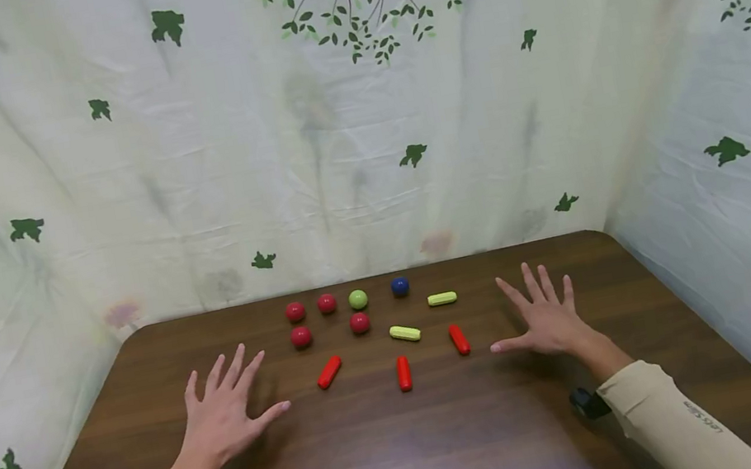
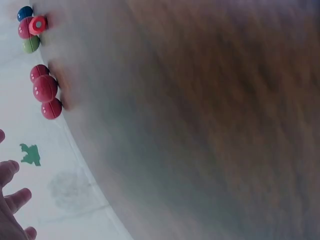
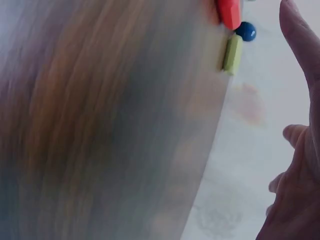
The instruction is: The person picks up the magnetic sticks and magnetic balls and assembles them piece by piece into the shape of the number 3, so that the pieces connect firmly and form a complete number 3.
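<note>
My left hand point(image 1: 222, 416) is spread over the left part of the brown table, fingers straight, holding nothing. On the right, my right hand point(image 1: 548, 317) is likewise spread with nothing in it. Between the hands lie three red sticks point(image 1: 403, 374); one red stick point(image 1: 329, 372) is nearest my left hand and another red stick point(image 1: 459, 339) nearest my right. Two yellow-green sticks point(image 1: 405, 333) are behind them. Farther back sit several red balls point(image 1: 300, 337), one green ball point(image 1: 357, 299) and one blue ball point(image 1: 400, 286). The left wrist view shows part of my left hand's fingers point(image 2: 19, 200).
The brown wooden table point(image 1: 401, 465) has rounded back corners. Behind it and at both sides hangs a pale curtain point(image 1: 338, 191) printed with leaves and branches. Dark bands with a camera sit at my wrists, below the light sleeves point(image 1: 679, 416).
</note>
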`<act>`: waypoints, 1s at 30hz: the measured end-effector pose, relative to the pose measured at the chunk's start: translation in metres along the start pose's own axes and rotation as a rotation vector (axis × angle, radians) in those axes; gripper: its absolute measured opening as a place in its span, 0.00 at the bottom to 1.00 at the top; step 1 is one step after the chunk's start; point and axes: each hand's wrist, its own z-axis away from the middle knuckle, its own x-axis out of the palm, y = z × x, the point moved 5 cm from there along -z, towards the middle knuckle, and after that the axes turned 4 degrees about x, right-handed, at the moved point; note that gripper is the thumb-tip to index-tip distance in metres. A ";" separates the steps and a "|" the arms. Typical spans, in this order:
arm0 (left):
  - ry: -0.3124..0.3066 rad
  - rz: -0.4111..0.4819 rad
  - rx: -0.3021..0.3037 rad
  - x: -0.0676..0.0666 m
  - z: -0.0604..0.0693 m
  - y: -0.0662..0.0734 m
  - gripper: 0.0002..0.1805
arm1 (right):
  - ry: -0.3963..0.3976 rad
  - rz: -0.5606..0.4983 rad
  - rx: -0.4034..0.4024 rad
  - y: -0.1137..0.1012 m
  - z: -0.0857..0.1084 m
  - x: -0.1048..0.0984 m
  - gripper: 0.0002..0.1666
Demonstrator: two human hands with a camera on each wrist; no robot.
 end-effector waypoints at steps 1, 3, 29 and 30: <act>0.006 0.005 0.003 0.000 0.001 0.002 0.49 | 0.006 -0.005 -0.009 -0.003 0.000 0.000 0.69; 0.019 0.021 0.014 -0.001 0.001 0.006 0.48 | 0.014 -0.022 -0.027 -0.010 0.000 0.001 0.68; 0.052 0.134 0.173 0.021 -0.023 0.072 0.45 | -0.005 -0.181 -0.264 -0.128 0.002 0.048 0.54; 0.051 0.137 0.178 0.022 -0.024 0.074 0.45 | -0.019 -0.197 -0.274 -0.131 0.002 0.050 0.53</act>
